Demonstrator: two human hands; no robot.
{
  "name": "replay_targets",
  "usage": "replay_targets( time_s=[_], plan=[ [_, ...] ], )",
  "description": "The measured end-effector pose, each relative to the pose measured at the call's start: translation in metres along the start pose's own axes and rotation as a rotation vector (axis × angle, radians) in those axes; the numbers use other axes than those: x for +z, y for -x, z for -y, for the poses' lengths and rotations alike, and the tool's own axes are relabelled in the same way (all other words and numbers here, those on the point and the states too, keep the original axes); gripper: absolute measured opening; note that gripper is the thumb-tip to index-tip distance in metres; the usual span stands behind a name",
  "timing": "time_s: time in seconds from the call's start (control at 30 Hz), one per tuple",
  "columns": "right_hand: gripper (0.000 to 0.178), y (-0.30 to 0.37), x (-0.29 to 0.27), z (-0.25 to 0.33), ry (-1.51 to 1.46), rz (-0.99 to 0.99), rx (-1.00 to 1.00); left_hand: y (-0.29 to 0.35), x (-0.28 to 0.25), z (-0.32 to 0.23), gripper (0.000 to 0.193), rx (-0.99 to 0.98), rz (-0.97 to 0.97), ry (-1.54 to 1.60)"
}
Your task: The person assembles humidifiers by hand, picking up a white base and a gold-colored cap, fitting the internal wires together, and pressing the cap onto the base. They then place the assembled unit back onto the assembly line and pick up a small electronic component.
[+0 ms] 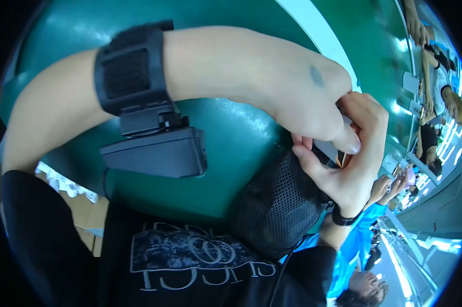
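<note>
My left hand (pixel 326 110) reaches across from the left, its fingers bent down and mostly hidden behind the hand and thumb. My right hand (pixel 363 146) curls round from the right, meeting the left one. Between the two hands, both closed on it, sits a small grey piece with a copper-coloured strip (pixel 327 149); its full shape is covered by the fingers. Just below the fingers hangs a black mesh pouch (pixel 279 199), close to my right wrist, which wears a black band (pixel 345 217).
A black strap (pixel 128 69) with a dark box (pixel 156 152) is on my left forearm. Beneath lies a green tabletop (pixel 231 130) with a pale curved strip (pixel 326 33). Other people, one in a blue top (pixel 351 256), sit along the right side. Cardboard boxes (pixel 87 210) stand at lower left.
</note>
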State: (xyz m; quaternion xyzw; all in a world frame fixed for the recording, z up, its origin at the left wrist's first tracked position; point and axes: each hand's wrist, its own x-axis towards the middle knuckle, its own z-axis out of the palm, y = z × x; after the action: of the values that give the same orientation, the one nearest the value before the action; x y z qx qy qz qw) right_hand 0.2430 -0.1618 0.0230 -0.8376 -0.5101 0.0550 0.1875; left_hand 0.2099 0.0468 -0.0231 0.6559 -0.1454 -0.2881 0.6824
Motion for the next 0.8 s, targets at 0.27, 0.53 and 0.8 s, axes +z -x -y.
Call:
replay_targets(
  time_s=[0.27, 0.53, 0.8],
  plan=[
    [0.039, -0.011, -0.009, -0.014, -0.013, -0.203, 0.000, 0.002, 0.008, -0.011, 0.047, 0.117, -0.283, 0.077],
    [0.045, 0.002, -0.030, -0.112, 0.193, -0.425, 0.663, 0.016, -0.111, -0.009, 0.045, 0.456, -1.452, -0.654],
    [0.056, 0.007, -0.059, -0.083, 0.409, -0.722, 0.373, 0.101, -0.266, 0.003, 0.094, 0.101, -2.135, -1.307]
  ],
)
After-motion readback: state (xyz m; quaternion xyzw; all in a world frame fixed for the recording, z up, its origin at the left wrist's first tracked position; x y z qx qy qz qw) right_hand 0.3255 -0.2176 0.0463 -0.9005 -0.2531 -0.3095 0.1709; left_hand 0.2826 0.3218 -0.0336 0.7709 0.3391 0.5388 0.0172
